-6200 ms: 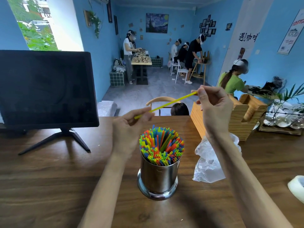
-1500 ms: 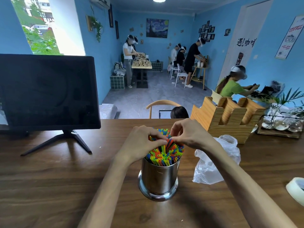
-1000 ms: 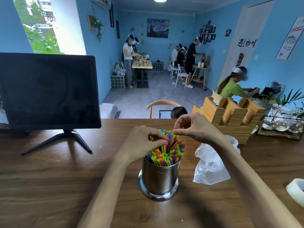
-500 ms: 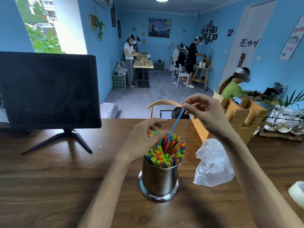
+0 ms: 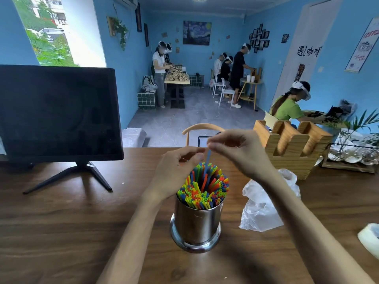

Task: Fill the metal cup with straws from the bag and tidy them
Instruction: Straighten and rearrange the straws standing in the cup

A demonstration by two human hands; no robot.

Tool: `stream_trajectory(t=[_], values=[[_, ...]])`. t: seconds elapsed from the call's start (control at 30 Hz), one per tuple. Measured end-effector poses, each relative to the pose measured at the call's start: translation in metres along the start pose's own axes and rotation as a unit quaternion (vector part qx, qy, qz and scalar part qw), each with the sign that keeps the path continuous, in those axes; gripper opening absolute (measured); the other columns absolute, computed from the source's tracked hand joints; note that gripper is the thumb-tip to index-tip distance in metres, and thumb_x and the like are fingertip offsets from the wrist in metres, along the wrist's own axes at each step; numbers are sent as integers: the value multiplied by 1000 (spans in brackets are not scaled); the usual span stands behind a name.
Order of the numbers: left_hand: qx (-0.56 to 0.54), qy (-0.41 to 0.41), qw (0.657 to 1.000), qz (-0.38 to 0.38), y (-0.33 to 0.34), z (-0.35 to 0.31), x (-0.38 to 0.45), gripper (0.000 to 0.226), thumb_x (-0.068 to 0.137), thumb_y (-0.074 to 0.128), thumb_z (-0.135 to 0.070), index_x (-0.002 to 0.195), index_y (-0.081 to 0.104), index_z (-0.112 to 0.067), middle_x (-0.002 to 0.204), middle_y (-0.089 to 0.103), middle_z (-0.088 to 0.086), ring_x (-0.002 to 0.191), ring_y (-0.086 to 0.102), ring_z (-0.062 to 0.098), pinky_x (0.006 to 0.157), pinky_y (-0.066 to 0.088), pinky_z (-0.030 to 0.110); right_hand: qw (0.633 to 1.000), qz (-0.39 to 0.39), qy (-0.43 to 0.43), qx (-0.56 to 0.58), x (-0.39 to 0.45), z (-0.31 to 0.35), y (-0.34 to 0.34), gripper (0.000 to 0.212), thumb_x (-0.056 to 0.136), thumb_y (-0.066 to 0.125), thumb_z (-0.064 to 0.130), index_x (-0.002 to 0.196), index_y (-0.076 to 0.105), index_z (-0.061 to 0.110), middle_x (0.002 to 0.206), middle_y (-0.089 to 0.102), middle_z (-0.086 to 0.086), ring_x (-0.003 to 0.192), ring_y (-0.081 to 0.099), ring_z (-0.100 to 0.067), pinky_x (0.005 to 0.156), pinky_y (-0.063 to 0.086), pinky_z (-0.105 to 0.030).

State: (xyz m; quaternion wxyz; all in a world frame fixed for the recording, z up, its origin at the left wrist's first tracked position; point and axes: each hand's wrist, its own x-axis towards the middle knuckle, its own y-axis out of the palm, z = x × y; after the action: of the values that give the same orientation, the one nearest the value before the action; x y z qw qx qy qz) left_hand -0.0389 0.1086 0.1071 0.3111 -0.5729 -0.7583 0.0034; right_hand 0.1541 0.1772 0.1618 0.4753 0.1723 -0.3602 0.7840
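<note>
A: Cup (image 5: 196, 224) first, nearest us: a shiny metal one standing upright on the wooden table (image 5: 61, 232), packed with bright straws (image 5: 203, 187) standing on end.

B: Where are our hands?

A: Just beyond the cup, over its far rim. Our right hand (image 5: 240, 154) pinches the top of one blue straw (image 5: 208, 156) between curled fingertips. That straw stands nearly upright, its lower end among the others at the back of the bundle.

B: And our left hand?

A: Our left hand (image 5: 176, 171) is beside the straws on their left, fingers curled inward toward the blue straw. Motion blur hides whether it touches or holds anything, so we cannot tell.

B: Which way must the straw go?

A: Straight down along its own length, we judge. The right hand sits directly above it, so a downward push would seat it level.

B: Anything further out?

A: The clear plastic bag (image 5: 264, 203) lies crumpled to the cup's right, looking empty. Past it stands a wooden holder (image 5: 295, 144); a dark screen (image 5: 59, 113) stands far left.
</note>
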Motion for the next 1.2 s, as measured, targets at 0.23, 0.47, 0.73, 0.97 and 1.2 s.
stream_trajectory(t=[0.23, 0.47, 0.73, 0.97, 1.2], values=[[17, -15, 999, -39, -9, 2, -2, 17, 101, 62, -36, 101, 69, -52, 95, 75, -27, 97, 68, -5, 85, 52, 22, 987, 113, 100, -58, -13, -35, -1, 11, 88, 78, 27, 98, 82, 24, 89, 72, 10, 76, 59, -2, 68, 43, -16], [43, -19, 999, -6, -6, 2, -6, 19, 101, 61, -38, 97, 70, -55, 102, 71, -33, 102, 66, -7, 85, 51, 17, 959, 139, 185, -161, -12, -49, -6, 8, 86, 80, 33, 85, 75, 27, 80, 70, 8, 69, 60, 0, 64, 46, -19], [30, -25, 999, 1, -9, 0, -7, 15, 101, 62, -38, 102, 74, -47, 104, 73, -28, 102, 67, -6, 87, 53, 20, 953, 176, 160, -186, -11, -47, -6, 16, 83, 83, 33, 90, 69, 30, 86, 69, 9, 76, 65, -4, 60, 50, -13], [40, -26, 999, 19, -9, 3, -9, 14, 99, 65, -39, 101, 75, -49, 100, 73, -28, 101, 67, -4, 86, 53, 22, 946, 182, 156, -219, -8, -45, -5, 18, 76, 87, 37, 85, 73, 30, 81, 69, 11, 73, 65, -2, 60, 52, -17], [51, -23, 998, 31, -8, 6, -8, 14, 98, 65, -44, 101, 73, -55, 101, 72, -31, 101, 67, -4, 89, 59, 34, 938, 185, 147, -255, -7, -39, -1, 18, 80, 83, 41, 83, 68, 32, 80, 64, 10, 71, 59, -6, 63, 49, -24]])
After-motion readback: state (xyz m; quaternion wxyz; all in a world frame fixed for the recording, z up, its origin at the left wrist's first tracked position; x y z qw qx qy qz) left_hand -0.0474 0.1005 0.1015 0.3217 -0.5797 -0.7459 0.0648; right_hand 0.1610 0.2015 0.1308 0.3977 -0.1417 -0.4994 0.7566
